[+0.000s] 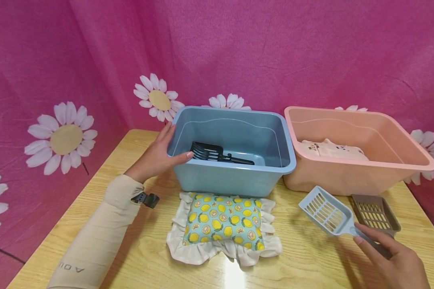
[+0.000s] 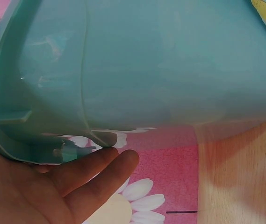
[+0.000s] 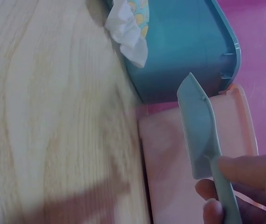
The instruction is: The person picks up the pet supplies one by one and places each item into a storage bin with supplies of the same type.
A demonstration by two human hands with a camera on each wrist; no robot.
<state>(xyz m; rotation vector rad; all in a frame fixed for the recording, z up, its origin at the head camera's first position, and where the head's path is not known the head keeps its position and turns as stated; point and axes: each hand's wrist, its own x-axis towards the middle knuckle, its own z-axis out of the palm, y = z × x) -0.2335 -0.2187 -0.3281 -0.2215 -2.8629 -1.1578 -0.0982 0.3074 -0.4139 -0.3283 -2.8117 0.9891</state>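
A light blue slotted litter scoop (image 1: 327,212) is held by its handle in my right hand (image 1: 396,257), raised over the table in front of the pink bin (image 1: 347,176). In the right wrist view, thumb and fingers wrap the handle. My left hand (image 1: 159,156) grips the front left corner of the blue bin (image 1: 231,180), its thumb lying over the front rim. Under the rim, the left wrist view shows two fingers (image 2: 95,179) along the bin's outside. Inside the blue bin lies a black slotted scoop (image 1: 217,154).
A lemon-print cushion (image 1: 222,220) with white ruffles lies before the blue bin. A dark brown slotted scoop (image 1: 376,212) rests by the pink bin, which holds a pale printed cloth item (image 1: 332,149). A pink flowered curtain (image 1: 231,52) hangs behind the wooden table (image 1: 141,257).
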